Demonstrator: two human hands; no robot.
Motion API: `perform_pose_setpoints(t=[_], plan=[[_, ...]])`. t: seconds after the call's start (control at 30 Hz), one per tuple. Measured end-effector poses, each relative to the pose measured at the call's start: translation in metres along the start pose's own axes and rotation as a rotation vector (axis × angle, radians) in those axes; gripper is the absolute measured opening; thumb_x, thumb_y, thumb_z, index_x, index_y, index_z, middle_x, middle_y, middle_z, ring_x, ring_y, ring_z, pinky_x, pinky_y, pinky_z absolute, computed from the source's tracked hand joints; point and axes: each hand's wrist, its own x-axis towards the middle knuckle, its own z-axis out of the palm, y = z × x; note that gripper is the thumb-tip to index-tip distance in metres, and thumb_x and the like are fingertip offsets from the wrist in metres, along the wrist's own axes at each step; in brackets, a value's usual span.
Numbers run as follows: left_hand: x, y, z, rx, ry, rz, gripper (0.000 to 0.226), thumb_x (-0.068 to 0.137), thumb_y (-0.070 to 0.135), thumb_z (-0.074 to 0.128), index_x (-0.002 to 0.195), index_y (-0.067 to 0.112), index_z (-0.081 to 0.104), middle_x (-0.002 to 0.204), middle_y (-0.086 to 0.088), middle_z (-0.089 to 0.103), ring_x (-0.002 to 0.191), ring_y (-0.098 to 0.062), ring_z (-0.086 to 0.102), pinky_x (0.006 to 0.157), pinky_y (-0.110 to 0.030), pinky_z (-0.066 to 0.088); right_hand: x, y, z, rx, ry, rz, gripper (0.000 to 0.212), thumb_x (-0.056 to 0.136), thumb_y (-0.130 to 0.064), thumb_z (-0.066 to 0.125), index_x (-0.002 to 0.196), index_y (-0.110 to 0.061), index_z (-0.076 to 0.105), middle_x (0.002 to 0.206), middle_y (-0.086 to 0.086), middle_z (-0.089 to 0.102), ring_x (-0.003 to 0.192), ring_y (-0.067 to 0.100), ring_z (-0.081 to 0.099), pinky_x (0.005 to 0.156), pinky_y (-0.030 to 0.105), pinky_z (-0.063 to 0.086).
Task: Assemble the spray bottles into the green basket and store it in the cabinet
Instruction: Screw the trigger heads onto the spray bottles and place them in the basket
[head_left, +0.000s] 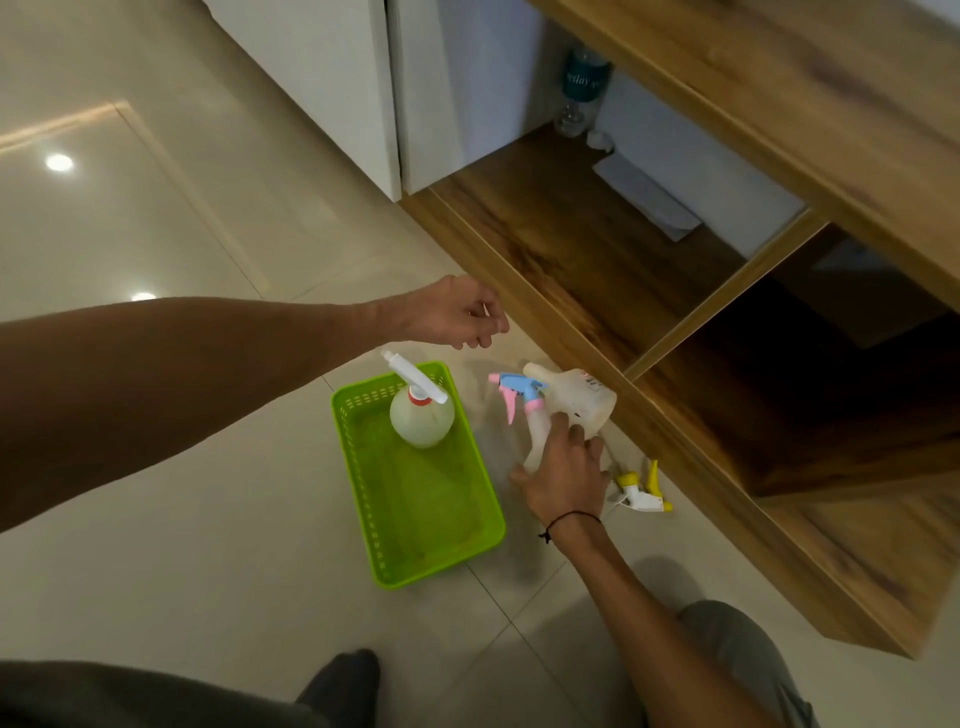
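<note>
**One bottle in the basket, one in the hand**

Head view: There is one green basket (415, 483) on the floor. One round bottle (422, 418) with a white spray top stands inside it, at the far end. The rest of the basket is bare.

Just right of the basket, the right hand (563, 475) wraps around a thin bottle (535, 434) with a pink and blue spray top. The fingers hide most of this bottle. A thin black band goes around that wrist.

Behind the thin bottle is one fat white jug (582, 397) with no top on it. It touches or sits very close to the thin bottle; I cannot tell which.

One loose yellow sprayer (644, 493) lies on the floor beside the right hand, next to the cabinet (597, 249).

The left hand (457, 314) hangs in the air above the far end of the basket. Its fingers curl loosely and hold nothing.

The cabinet is open. Deep inside stands one water bottle (579, 91), dim and hard to see. The right part of the cabinet is very dark.

A knee and a dark foot are cut off at the bottom.
</note>
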Motion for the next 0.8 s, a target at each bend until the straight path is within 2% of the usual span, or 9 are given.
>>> perform_pose_setpoints(t=[0.13,0.23,0.3,0.37,0.43,0.53,0.7,0.73,0.8], plan=[[-0.001,0.007,-0.003,0.097,-0.005,0.044,0.048,0.095,0.058,0.070,0.127,0.023,0.071,0.108,0.005,0.074,0.090,-0.010,0.070,0.086,-0.032,0.061,-0.008,-0.005,-0.023,0.005,0.234,-0.132,0.084,0.072,-0.054,0.075,0.143,-0.020,0.045,0.121,0.006,0.060,0.113,0.033,0.054,0.076,0.047,0.055],[-0.002,0.017,-0.003,-0.002,-0.172,-0.044,0.071,0.081,0.075,0.072,0.131,0.025,0.068,0.117,-0.004,0.076,0.101,-0.020,0.076,0.085,-0.040,0.067,-0.012,-0.014,-0.036,-0.038,0.379,-0.243,0.086,0.074,-0.055,0.073,0.147,-0.018,0.047,0.125,0.006,0.063,0.115,0.032,0.056,0.078,0.049,0.057],[-0.003,0.021,-0.001,-0.025,-0.264,-0.027,0.067,0.081,0.077,0.071,0.112,0.017,0.075,0.104,-0.012,0.080,0.091,-0.026,0.081,0.083,-0.040,0.067,-0.014,-0.021,-0.040,-0.063,0.458,-0.322,0.084,0.074,-0.054,0.072,0.145,-0.018,0.049,0.125,0.006,0.065,0.115,0.032,0.057,0.079,0.048,0.056],[-0.003,0.020,0.004,0.012,-0.261,0.015,0.064,0.088,0.075,0.066,0.088,0.011,0.076,0.083,-0.008,0.082,0.070,-0.020,0.081,0.069,-0.024,0.063,-0.013,-0.025,-0.044,-0.041,0.490,-0.386,0.079,0.075,-0.053,0.069,0.143,-0.017,0.050,0.123,0.006,0.065,0.113,0.032,0.058,0.080,0.048,0.055],[-0.003,0.019,0.007,0.098,-0.170,0.073,0.067,0.091,0.072,0.064,0.074,0.008,0.072,0.065,-0.005,0.078,0.055,-0.011,0.074,0.054,-0.010,0.051,-0.008,-0.023,-0.049,0.017,0.483,-0.438,0.077,0.075,-0.054,0.066,0.140,-0.015,0.053,0.123,0.006,0.065,0.111,0.032,0.058,0.080,0.048,0.055],[-0.004,0.016,0.008,0.143,-0.092,0.145,0.062,0.088,0.069,0.070,0.066,0.012,0.071,0.056,-0.001,0.074,0.049,-0.009,0.070,0.050,-0.009,0.047,-0.001,-0.014,-0.059,0.215,0.359,-0.540,0.075,0.072,-0.056,0.070,0.134,-0.016,0.055,0.122,0.005,0.065,0.108,0.028,0.057,0.082,0.043,0.055],[-0.010,0.013,0.005,0.139,-0.025,0.255,0.053,0.099,0.050,0.066,0.060,0.015,0.068,0.052,0.000,0.071,0.046,-0.013,0.070,0.051,-0.017,0.053,0.022,0.000,-0.083,0.752,-0.177,-0.538,0.066,0.063,-0.046,0.092,0.119,-0.032,0.061,0.112,-0.013,0.070,0.102,0.010,0.070,0.079,0.031,0.058],[-0.011,0.014,0.004,0.146,-0.007,0.261,0.053,0.101,0.048,0.064,0.060,0.014,0.067,0.052,0.000,0.071,0.045,-0.013,0.070,0.051,-0.018,0.053,0.026,0.004,-0.087,0.834,-0.231,-0.524,0.066,0.064,-0.046,0.093,0.122,-0.034,0.062,0.116,-0.015,0.071,0.108,0.009,0.071,0.082,0.027,0.058],[-0.011,0.014,0.001,0.126,0.033,0.242,0.055,0.103,0.045,0.062,0.060,0.012,0.066,0.052,-0.002,0.071,0.045,-0.015,0.069,0.054,-0.022,0.055,0.028,0.009,-0.090,0.922,-0.191,-0.522,0.073,0.069,-0.051,0.092,0.132,-0.035,0.060,0.128,-0.016,0.069,0.121,0.008,0.067,0.092,0.026,0.055]])
